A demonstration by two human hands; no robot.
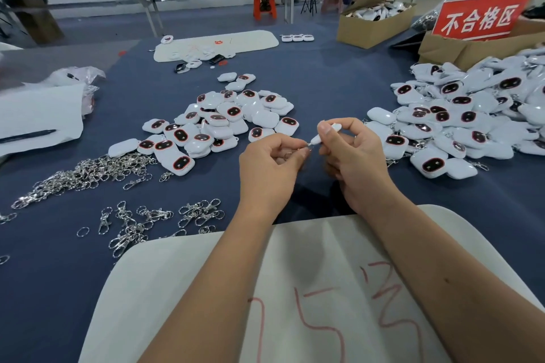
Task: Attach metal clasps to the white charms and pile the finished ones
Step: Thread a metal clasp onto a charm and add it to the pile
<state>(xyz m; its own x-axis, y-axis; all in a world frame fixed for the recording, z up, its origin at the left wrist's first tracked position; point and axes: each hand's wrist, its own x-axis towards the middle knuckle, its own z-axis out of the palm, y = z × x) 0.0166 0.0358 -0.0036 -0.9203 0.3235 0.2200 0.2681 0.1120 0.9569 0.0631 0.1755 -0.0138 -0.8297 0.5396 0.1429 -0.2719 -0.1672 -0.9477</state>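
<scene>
Charm (329,132) pinched in right fingers (326,134), clasp (295,153) in left fingers (303,153)

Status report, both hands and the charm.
Left hand pinching metal clasp. Right hand gripping white charm, edge-on. Ring at charm's loop. Nothing obstructing.

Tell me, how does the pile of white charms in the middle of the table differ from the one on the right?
The middle pile is smaller and spread loosely; the right pile is far bigger and heaped. Metal clasps poke out around the right pile's edge, while the middle pile's charms mostly show none. Both hold the same white charms with dark, red-rimmed faces on the blue table.
</scene>
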